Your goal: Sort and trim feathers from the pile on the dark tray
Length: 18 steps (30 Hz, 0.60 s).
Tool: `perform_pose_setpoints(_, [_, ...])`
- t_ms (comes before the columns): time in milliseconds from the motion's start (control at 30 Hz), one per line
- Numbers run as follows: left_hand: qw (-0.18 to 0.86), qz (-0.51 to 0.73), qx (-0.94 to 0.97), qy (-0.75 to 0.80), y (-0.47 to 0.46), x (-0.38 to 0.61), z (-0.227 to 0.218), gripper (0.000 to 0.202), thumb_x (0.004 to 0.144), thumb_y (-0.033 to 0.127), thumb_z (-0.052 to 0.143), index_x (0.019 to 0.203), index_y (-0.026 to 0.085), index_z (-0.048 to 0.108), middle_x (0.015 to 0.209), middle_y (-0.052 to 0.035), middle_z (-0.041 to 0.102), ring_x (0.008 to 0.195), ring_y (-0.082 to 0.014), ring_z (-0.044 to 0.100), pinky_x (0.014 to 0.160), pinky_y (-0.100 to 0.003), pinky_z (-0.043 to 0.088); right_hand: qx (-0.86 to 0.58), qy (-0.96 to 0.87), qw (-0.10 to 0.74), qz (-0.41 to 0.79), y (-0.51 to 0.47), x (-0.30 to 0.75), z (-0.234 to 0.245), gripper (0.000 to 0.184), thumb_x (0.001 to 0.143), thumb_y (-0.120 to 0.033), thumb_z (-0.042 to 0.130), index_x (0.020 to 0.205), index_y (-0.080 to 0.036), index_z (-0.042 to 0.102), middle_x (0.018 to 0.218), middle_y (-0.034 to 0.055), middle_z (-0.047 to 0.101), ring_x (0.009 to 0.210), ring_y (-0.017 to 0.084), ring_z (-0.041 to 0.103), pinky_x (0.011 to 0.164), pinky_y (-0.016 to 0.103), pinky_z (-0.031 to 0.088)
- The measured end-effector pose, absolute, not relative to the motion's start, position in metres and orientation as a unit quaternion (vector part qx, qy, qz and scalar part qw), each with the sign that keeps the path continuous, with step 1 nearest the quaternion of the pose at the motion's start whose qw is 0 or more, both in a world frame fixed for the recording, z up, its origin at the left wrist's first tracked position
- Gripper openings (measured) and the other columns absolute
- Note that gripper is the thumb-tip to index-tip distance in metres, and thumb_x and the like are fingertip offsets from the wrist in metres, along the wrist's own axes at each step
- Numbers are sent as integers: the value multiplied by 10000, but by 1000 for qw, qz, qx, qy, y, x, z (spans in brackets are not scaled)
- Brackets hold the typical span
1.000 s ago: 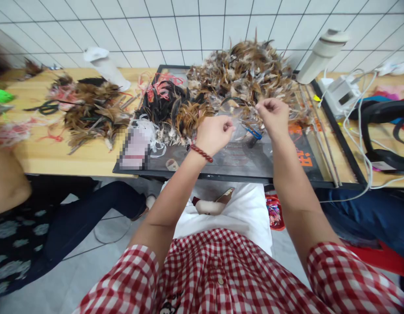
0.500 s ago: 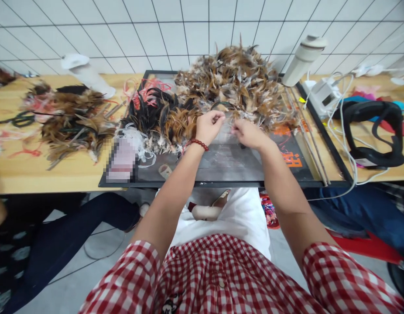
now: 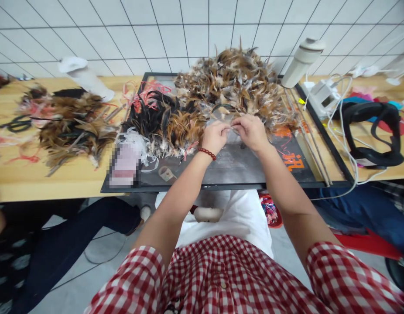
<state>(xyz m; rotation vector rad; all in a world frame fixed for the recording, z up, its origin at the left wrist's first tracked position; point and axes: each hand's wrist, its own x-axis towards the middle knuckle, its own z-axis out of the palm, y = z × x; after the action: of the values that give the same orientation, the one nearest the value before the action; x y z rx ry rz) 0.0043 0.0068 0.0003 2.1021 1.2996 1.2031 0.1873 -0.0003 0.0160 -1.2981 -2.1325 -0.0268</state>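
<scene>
My left hand, with a red bead bracelet on the wrist, and my right hand meet above the dark glass board. Both hands are closed in a pinch, fingertips almost touching, on something thin and pale that I cannot make out. Just beyond them lies a big heap of brown and grey feathers. To the left of my left hand sits a bunch of black and orange feathers with red string.
Another feather pile and black scissors lie on the wooden table at left. A white bottle, a white device with cables and a black strap are at right. Thin sticks lie along the board. A person's dark-clad legs are at lower left.
My right hand came down and left from a raised position. The left hand rose, then came down a little. Now the two hands pinch together close to the board.
</scene>
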Motion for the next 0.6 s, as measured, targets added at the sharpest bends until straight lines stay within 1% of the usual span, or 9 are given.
perform_pose_setpoints(67, [198, 447, 735, 471, 7, 3, 1, 217, 884, 83, 637, 857, 203, 816, 920, -58, 795, 948, -203, 735, 940, -339, 572, -504, -797, 332, -10, 0, 190, 17, 231, 995, -283, 556, 1003, -218, 778, 972, 100, 791, 959, 277, 689, 860, 396, 470])
perform_pose_setpoints(133, [202, 467, 716, 478, 7, 2, 2, 221, 881, 80, 636, 919, 202, 816, 998, -69, 794, 973, -199, 732, 944, -328, 572, -514, -789, 335, -17, 0, 192, 19, 239, 999, -306, 566, 970, -215, 785, 933, 97, 790, 923, 268, 694, 828, 384, 468])
perform_pose_setpoints(200, [224, 476, 706, 473, 6, 4, 2, 333, 857, 63, 650, 1114, 205, 808, 1203, -89, 773, 960, -180, 727, 913, -308, 578, -514, -793, 326, -24, -1, 192, 20, 255, 1005, -326, 571, 952, -207, 790, 918, 103, 790, 900, 268, 698, 809, 382, 470])
perform_pose_setpoints(267, [274, 463, 710, 454, 4, 7, 2, 540, 810, 33, 677, 1313, 215, 748, 1391, -105, 713, 877, -142, 712, 871, -290, 585, -504, -807, 306, -32, -3, 190, 20, 261, 1006, -329, 573, 967, -201, 797, 926, 113, 796, 900, 278, 705, 813, 392, 480])
perform_pose_setpoints(300, [303, 448, 713, 446, 4, 9, 2, 580, 785, 20, 693, 1332, 204, 741, 1381, -108, 721, 821, -127, 698, 861, -290, 590, -500, -815, 293, -35, -3, 189, 19, 263, 1005, -323, 570, 977, -199, 801, 928, 118, 798, 907, 286, 709, 819, 400, 486])
perform_pose_setpoints(333, [323, 437, 713, 444, 4, 11, 1, 547, 768, 20, 709, 1286, 189, 764, 1297, -101, 759, 787, -123, 685, 865, -296, 594, -495, -821, 281, -37, -4, 187, 17, 266, 1003, -312, 565, 991, -200, 805, 933, 122, 800, 918, 293, 714, 827, 408, 493])
perform_pose_setpoints(400, [336, 435, 698, 458, 6, 13, -2, 364, 783, 40, 708, 1101, 176, 820, 1082, -73, 804, 826, -144, 697, 899, -308, 594, -488, -829, 271, -32, -4, 184, 15, 285, 1004, -277, 538, 1042, -206, 811, 975, 131, 808, 959, 303, 723, 850, 424, 509])
perform_pose_setpoints(467, [367, 447, 656, 485, 9, 13, -5, 216, 810, 60, 696, 951, 163, 823, 915, -55, 795, 825, -151, 707, 893, -311, 596, -480, -831, 280, -19, -5, 181, 13, 329, 1001, -226, 501, 1124, -216, 806, 1053, 134, 817, 1015, 304, 730, 892, 436, 525])
perform_pose_setpoints(600, [404, 447, 616, 507, 13, 11, -6, 125, 831, 77, 690, 811, 157, 784, 804, -34, 771, 774, -144, 707, 844, -296, 588, -483, -819, 309, -3, -6, 181, 14, 443, 943, -128, 484, 1277, -206, 763, 1129, 116, 828, 1085, 296, 747, 966, 439, 539])
